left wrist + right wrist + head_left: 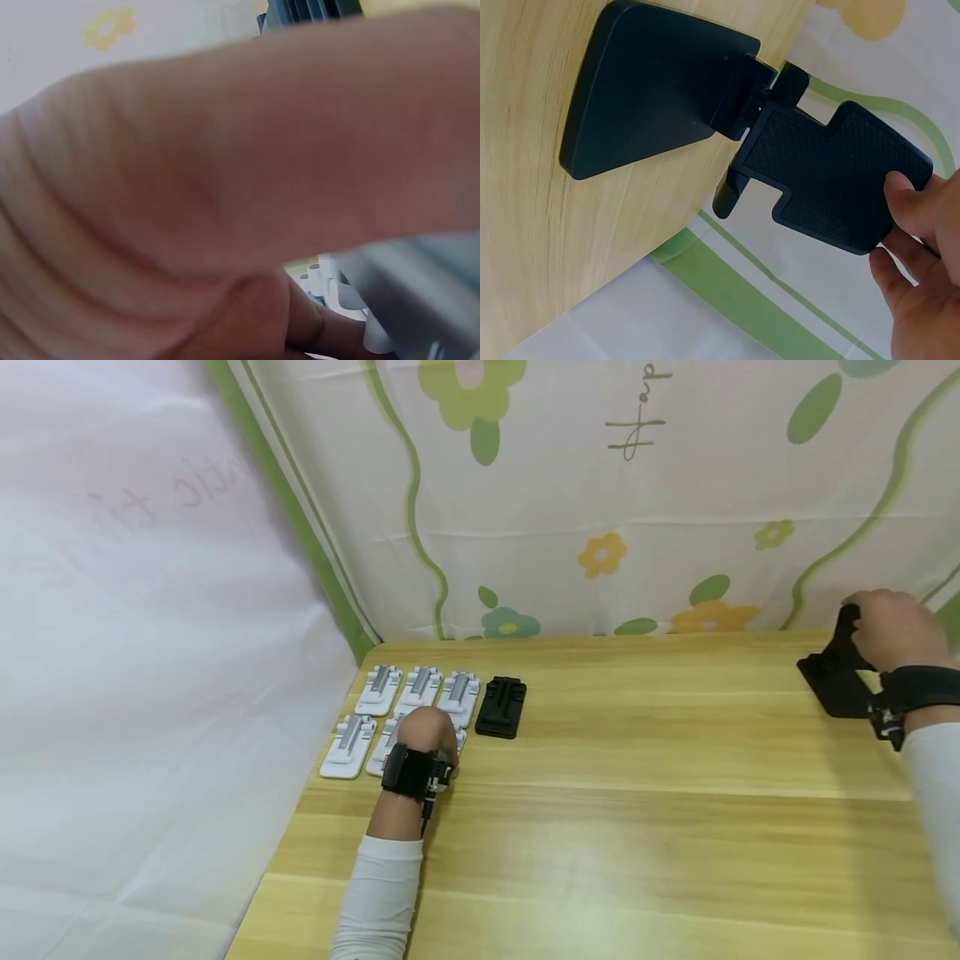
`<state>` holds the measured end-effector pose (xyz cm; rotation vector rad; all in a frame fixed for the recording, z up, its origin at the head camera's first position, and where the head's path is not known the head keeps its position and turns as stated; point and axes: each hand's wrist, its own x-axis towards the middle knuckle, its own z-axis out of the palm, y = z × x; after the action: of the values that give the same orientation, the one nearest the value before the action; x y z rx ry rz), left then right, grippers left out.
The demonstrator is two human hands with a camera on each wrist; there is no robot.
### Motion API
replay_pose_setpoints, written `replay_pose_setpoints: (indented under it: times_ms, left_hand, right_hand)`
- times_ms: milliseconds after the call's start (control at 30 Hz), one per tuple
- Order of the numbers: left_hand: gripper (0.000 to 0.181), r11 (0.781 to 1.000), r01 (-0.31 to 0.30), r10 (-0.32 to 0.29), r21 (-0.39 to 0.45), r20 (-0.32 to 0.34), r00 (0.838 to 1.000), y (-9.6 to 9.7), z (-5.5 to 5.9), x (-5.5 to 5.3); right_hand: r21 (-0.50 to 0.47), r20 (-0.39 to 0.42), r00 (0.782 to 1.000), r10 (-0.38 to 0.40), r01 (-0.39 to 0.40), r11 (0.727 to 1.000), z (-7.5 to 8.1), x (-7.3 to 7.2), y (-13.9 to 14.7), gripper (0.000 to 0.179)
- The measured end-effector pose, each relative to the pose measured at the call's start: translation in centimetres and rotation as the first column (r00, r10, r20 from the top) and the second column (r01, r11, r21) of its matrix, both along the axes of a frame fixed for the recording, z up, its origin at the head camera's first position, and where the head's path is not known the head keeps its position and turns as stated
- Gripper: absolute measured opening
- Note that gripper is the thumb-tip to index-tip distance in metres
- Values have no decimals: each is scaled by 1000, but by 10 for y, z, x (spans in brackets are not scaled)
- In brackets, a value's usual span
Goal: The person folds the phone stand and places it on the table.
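Note:
At the table's right end, my right hand (900, 628) pinches the top of the raised plate of an unfolded black phone stand (830, 687). In the right wrist view, thumb and fingers hold the edge of that textured plate (832, 172), and the flat base (649, 90) is on the wood. My left hand (427, 732) is down over the front row of folded white phone stands (347, 748), its fingers around one at the right of that row, mostly hidden. Up close, the left thumb (262, 150) blocks most of the left wrist view, with grey and white stand parts (412, 292) under it.
Behind the front row stand more folded white phone stands (418, 687) with grey hinged arms. A folded black phone stand (501, 706) lies just right of them. The wooden table (637, 827) meets a flowered cloth (540, 518) at the back and pale fabric (150, 693) on the left.

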<state>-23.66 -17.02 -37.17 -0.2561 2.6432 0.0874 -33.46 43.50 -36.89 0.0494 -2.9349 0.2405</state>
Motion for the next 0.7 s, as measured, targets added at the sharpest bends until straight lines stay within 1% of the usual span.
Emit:
replay_pose_setpoints:
  times_ms: [100, 200, 300, 400, 500, 600, 700]
  left_hand:
    - [26, 1000, -3, 3, 2, 10, 1000, 2, 0, 0]
    - [26, 1000, 22, -22, -17, 13, 1000, 3, 1, 0]
    - [21, 999, 43, -43, -24, -3, 999, 2, 4, 1]
    - [22, 999, 37, -36, 10, -22, 999, -1, 9, 3]
    - [26, 998, 20, -19, 61, -18, 1000, -4, 14, 4]
    - [31, 996, 5, -3, 95, -17, 1000, -7, 21, 4]
    - [34, 994, -9, 15, 111, -57, 998, -10, 29, 3]
  right_hand:
    - [-5, -27, 1000, -9, 8, 1000, 2, 3, -2, 35]
    - [-5, -60, 998, -13, 13, 1000, 2, 5, -4, 32]
    - [-9, -96, 995, -16, 15, 1000, 1, 6, -6, 29]
    - [-14, -122, 992, -19, 17, 1000, -1, 6, -6, 27]
    - [-9, -134, 991, -20, 18, 1000, -1, 6, -8, 26]
    - [7, -134, 991, -8, 9, 1000, 5, 6, -13, 23]
    - [47, -142, 990, 24, -18, 999, 18, 5, -25, 18]
